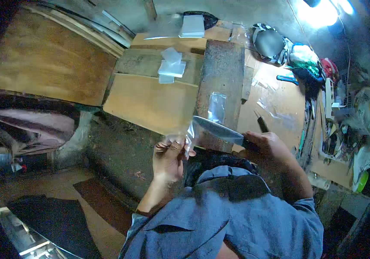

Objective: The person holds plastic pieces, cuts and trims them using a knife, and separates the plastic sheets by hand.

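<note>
Knife [218,129] slants lengthwise above the near part of the surface [222,64], tip pointing left and slightly far, right hand [265,144] wrapped round its handle. Left hand [170,153] pinches clear plastic [190,133] near the tip.

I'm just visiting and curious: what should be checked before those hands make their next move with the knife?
1. Knife gripped in right hand: ok.
2. Clear plastic held in left hand: ok.
3. Left hand safely away from the blade's edge: cannot tell; the tip is close to the plastic.
4. Clear sheet resting on the dark board: ok.
5. Black-handled tool put away: not ok; it lies just beyond the right hand.
</note>
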Action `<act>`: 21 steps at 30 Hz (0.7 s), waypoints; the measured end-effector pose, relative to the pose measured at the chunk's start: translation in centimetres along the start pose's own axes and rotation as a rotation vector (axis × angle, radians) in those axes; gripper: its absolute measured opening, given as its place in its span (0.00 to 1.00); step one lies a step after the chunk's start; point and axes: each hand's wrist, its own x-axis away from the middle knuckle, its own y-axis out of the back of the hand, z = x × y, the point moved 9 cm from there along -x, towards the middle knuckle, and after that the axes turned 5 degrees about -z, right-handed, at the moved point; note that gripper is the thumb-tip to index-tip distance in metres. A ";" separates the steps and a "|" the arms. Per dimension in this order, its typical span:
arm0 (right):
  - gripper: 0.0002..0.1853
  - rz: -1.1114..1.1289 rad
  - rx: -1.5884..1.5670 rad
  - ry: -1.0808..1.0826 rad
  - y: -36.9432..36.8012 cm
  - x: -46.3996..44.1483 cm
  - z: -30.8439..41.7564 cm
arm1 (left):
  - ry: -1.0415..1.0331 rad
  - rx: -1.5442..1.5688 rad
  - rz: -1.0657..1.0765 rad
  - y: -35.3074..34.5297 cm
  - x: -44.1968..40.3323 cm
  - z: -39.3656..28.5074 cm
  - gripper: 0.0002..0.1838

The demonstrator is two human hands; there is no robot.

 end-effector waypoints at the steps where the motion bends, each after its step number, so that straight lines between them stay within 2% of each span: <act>1: 0.16 0.001 -0.001 0.004 -0.2 0.2 -0.5 | -0.004 0.000 -0.002 0.0 -0.2 -0.4 0.06; 3: 0.15 -0.058 -0.011 0.136 -0.1 0.6 -0.3 | -0.078 0.017 0.018 -0.3 -0.2 -1.8 0.05; 8: 0.14 0.060 0.031 0.121 -0.4 0.9 0.7 | -0.119 0.012 0.067 -0.7 -0.3 -2.4 0.06; 11: 0.15 0.126 0.051 0.100 -0.9 0.7 0.3 | -0.087 0.007 0.030 -0.7 0.2 -2.2 0.06; 13: 0.15 0.141 0.031 0.088 -1.2 0.6 -0.1 | -0.019 -0.135 0.045 -0.8 0.7 -1.4 0.04; 15: 0.15 0.099 0.073 0.091 -1.2 0.4 -0.5 | -0.032 -0.060 0.085 -1.6 1.3 -0.7 0.03; 17: 0.15 0.096 0.073 0.089 -1.0 0.1 0.0 | 0.111 -0.250 0.123 -2.3 2.0 1.1 0.03; 18: 0.16 0.096 0.071 0.093 -1.0 0.0 0.2 | 0.096 -0.246 0.214 -2.7 2.3 1.7 0.06; 19: 0.16 0.093 0.071 0.088 -1.1 -0.1 -0.1 | 0.101 -0.246 0.220 -2.4 2.3 2.3 0.06; 21: 0.18 0.094 0.143 0.097 -1.6 -0.3 -0.6 | 0.156 -0.426 0.316 -2.4 2.6 3.8 0.06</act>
